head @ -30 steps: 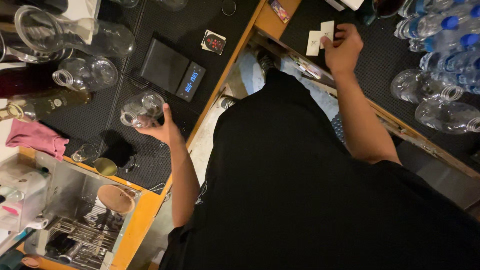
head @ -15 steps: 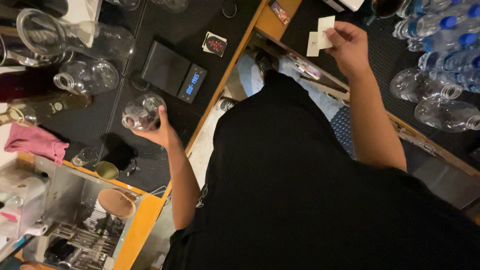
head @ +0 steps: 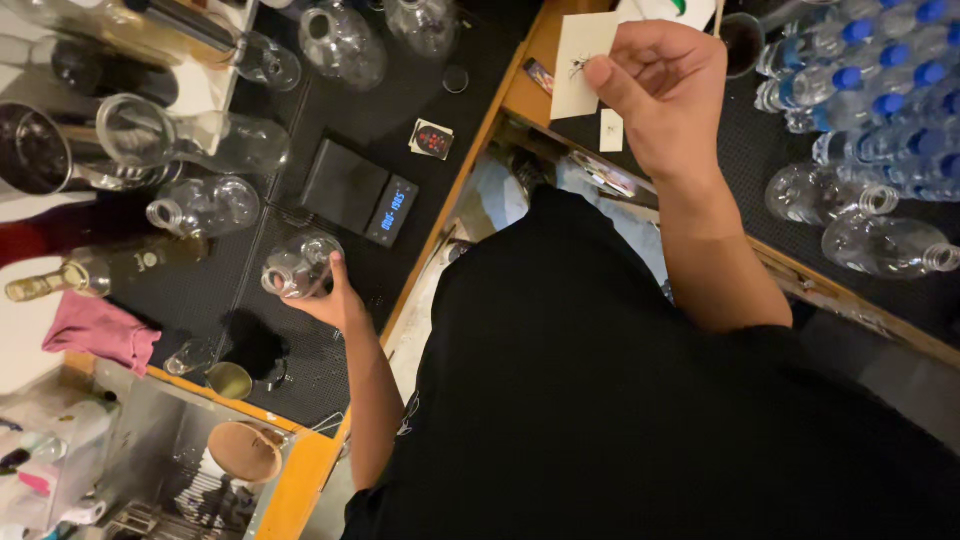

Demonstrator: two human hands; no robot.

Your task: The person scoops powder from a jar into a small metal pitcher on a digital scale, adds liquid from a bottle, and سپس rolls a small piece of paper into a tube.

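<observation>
My left hand [head: 335, 300] grips a small round clear glass carafe [head: 298, 268] just above the black bar mat, beside a black digital scale [head: 358, 192] with a lit display. My right hand [head: 660, 85] is raised over the other counter and pinches a small white card [head: 582, 62] with a tiny dark drawing on it. A second, smaller white card [head: 611, 131] lies on the black mat below that hand. My black shirt fills the lower middle of the view.
Several clear glass carafes [head: 205, 205] and a metal shaker [head: 45, 150] stand at the left, with a wine bottle [head: 100, 268] and pink cloth [head: 100, 330]. Plastic water bottles with blue caps [head: 860, 110] crowd the right. A steel sink [head: 180, 460] sits lower left.
My right hand has lifted the white card up and nearer to the camera. My left hand has kept the carafe near the scale, shifting slightly.
</observation>
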